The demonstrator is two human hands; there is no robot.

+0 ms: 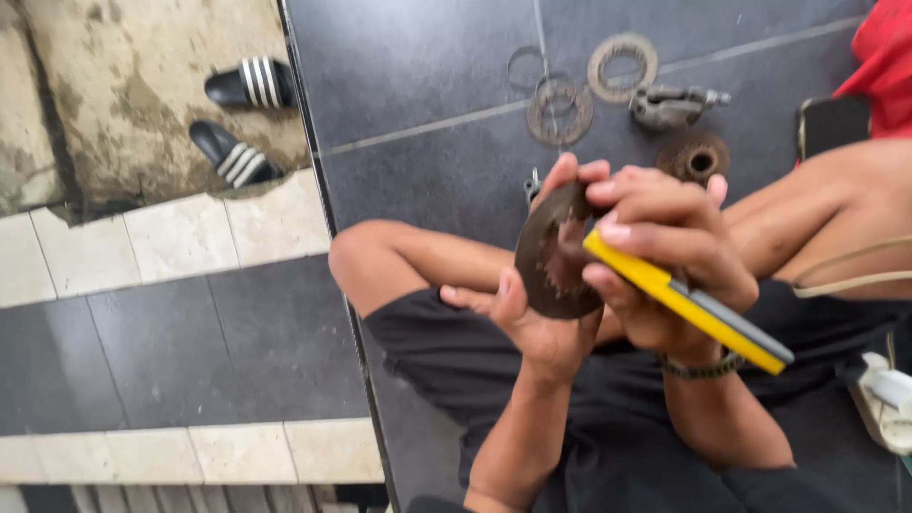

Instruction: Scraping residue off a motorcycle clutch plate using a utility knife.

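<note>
My left hand [532, 318] holds a dark toothed metal ring plate [543, 256] upright in front of me, thumb and fingertips around its rim. My right hand [665, 256] grips a yellow and grey utility knife [689, 304], its front end pressed against the plate's inner edge. Both hands hover above my bent knee and black shorts [475, 351].
On the dark tiled floor beyond lie several ring plates [622, 65], a thin ring [525, 66], a small metal part [673, 104] and a rusty round hub [693, 157]. A phone [831, 123] and red cloth [888, 57] sit at right. Striped sandals [242, 114] rest at upper left.
</note>
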